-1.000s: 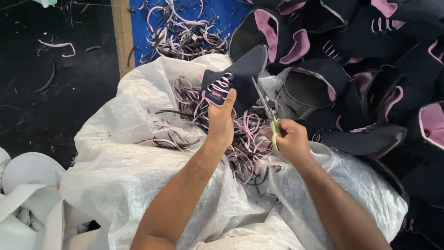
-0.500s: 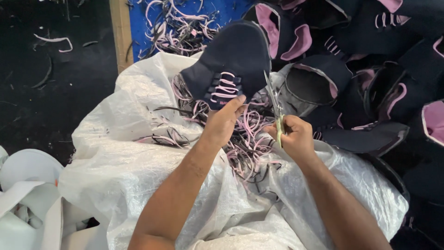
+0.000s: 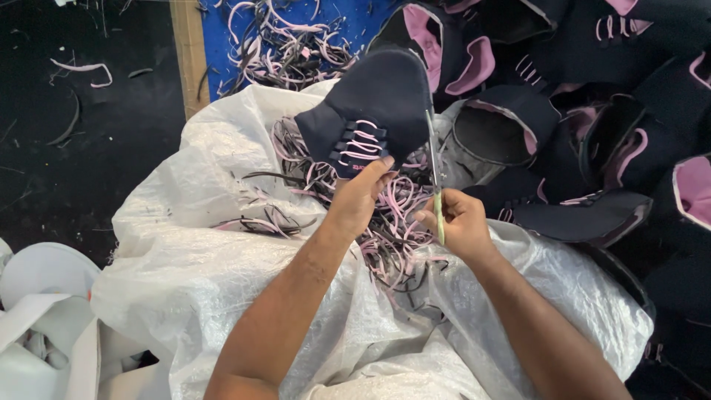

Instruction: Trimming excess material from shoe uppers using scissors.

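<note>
My left hand (image 3: 359, 196) grips a dark navy shoe upper with pink laces (image 3: 370, 111) by its lower edge and holds it up over a white woven sack (image 3: 200, 244). My right hand (image 3: 455, 222) holds a pair of scissors with a green handle (image 3: 435, 174). Its blades point upward along the right edge of the upper. Beneath both hands lies a heap of pink and black trimmed strips (image 3: 385, 230) in the mouth of the sack.
A pile of dark navy shoe uppers with pink lining (image 3: 578, 111) fills the right side. More strips (image 3: 289, 44) litter a blue surface at the top. A wooden post (image 3: 189, 55) stands at upper left, dark floor (image 3: 67, 148) beyond it. White objects (image 3: 37, 304) sit at lower left.
My left hand has turned and lifted the shoe upper so its laced face now shows flat. The scissors have stayed upright beside its right edge.
</note>
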